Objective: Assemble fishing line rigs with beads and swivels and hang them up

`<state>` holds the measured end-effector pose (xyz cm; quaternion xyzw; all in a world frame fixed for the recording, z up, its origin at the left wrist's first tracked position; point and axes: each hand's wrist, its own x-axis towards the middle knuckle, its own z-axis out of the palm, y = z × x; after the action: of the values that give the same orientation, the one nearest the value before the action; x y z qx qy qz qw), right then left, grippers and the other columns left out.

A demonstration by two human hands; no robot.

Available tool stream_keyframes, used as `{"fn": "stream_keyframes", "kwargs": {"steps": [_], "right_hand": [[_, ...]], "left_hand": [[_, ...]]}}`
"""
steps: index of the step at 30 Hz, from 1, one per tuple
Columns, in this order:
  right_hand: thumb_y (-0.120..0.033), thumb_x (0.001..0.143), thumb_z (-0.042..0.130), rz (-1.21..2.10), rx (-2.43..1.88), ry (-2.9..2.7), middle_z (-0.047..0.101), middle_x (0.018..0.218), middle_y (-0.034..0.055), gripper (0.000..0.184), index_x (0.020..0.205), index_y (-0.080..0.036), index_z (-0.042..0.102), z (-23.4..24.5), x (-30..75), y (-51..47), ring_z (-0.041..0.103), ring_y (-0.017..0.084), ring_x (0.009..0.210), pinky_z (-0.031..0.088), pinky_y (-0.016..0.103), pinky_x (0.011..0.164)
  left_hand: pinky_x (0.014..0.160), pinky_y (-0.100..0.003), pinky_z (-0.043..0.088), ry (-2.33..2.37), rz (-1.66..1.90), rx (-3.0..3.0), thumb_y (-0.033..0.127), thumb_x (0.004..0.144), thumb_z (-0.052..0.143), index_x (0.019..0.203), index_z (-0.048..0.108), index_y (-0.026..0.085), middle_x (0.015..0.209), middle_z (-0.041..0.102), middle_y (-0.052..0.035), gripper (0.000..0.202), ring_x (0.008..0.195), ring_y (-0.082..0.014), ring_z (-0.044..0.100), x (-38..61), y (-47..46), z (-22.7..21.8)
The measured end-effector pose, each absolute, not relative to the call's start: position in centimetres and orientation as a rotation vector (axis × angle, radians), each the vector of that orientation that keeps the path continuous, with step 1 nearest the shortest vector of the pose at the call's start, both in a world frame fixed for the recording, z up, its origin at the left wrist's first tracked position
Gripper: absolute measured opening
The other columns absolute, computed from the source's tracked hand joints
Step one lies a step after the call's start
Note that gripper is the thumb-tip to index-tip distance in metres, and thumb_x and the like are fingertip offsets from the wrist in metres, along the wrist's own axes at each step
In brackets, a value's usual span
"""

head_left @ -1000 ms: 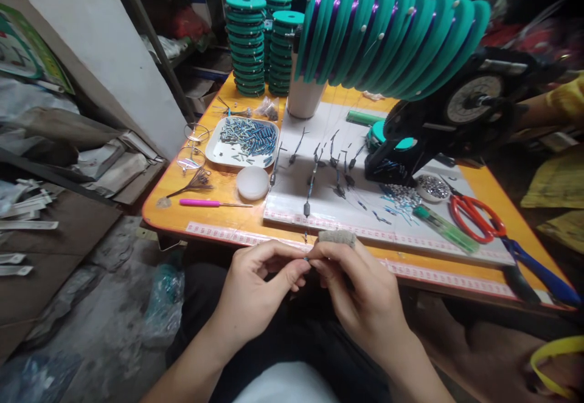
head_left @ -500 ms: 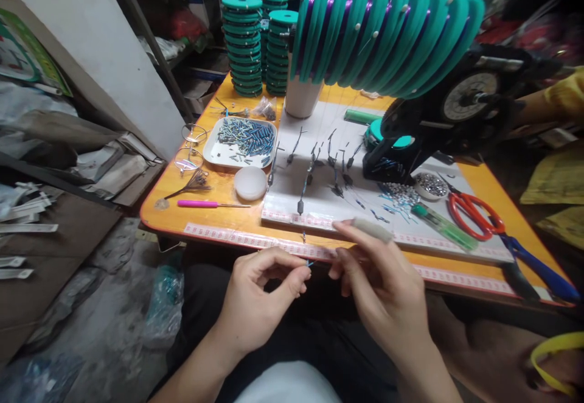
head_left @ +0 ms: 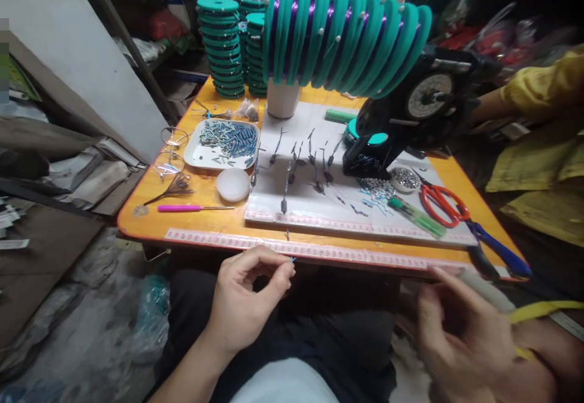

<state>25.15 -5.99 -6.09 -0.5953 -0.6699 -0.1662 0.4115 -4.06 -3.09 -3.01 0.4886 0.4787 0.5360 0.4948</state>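
My left hand (head_left: 244,302) hovers just below the near edge of the orange table (head_left: 219,220), thumb and forefinger pinched on a tiny blue piece (head_left: 292,260). My right hand (head_left: 460,336) is far out to the lower right, blurred by motion, with a grey sleeve on its forefinger; what its fingers hold, if anything, I cannot make out. On the white board (head_left: 314,199) lie several small dark rigs (head_left: 310,162) in a row. A tape measure strip (head_left: 314,249) runs along the table's front edge.
A white tray of blue-grey tubes (head_left: 225,138), a round white lid (head_left: 232,184) and a pink-handled needle tool (head_left: 191,208) sit left. Teal spools (head_left: 337,38) ride a black winder (head_left: 410,117); more are stacked behind (head_left: 219,44). Red scissors (head_left: 440,199), green lighter (head_left: 417,217). A person's yellow sleeve (head_left: 538,86) at right.
My two hands were pinched together at the table edge; the right hand has swung away to the lower right. The left hand keeps its pinch. The view has shifted right.
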Motion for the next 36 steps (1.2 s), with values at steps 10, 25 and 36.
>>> {"fn": "stream_keyframes", "kwargs": {"steps": [10,25,36], "right_hand": [[-0.008,0.081,0.075,-0.463,-1.217,-1.997,0.071,0.105,0.0085,0.033,0.111,-0.023,0.07,-6.3,24.4,-3.9,0.072,0.021,0.09,0.062,0.033,0.077],[-0.004,0.092,0.058,0.2,-1.056,-2.007,0.075,0.095,0.0075,0.025,0.113,-0.015,0.065,-1.8,13.8,-5.0,0.074,0.017,0.082,0.062,0.025,0.071],[0.012,0.076,0.065,-0.047,-1.023,-1.691,0.069,0.118,0.0099,0.063,0.13,-0.02,0.066,-3.7,18.8,-7.2,0.072,0.023,0.096,0.066,0.036,0.076]], "left_hand": [[0.051,-0.012,0.046,1.064,1.346,0.984,0.025,0.086,0.074,0.081,0.071,0.021,0.068,0.063,0.004,0.007,0.055,-0.0049,0.056,-3.9,-3.4,-4.6],[0.085,-0.022,0.058,0.767,1.337,0.335,0.023,0.073,0.086,0.074,0.072,0.016,0.076,0.075,-0.0025,0.015,0.079,-0.0131,0.073,0.2,-3.3,-1.7],[0.072,-0.015,0.055,0.675,0.992,0.167,0.019,0.069,0.087,0.068,0.069,0.012,0.078,0.077,-0.0062,0.02,0.041,0.0027,0.042,0.4,-1.9,-0.9]]}}
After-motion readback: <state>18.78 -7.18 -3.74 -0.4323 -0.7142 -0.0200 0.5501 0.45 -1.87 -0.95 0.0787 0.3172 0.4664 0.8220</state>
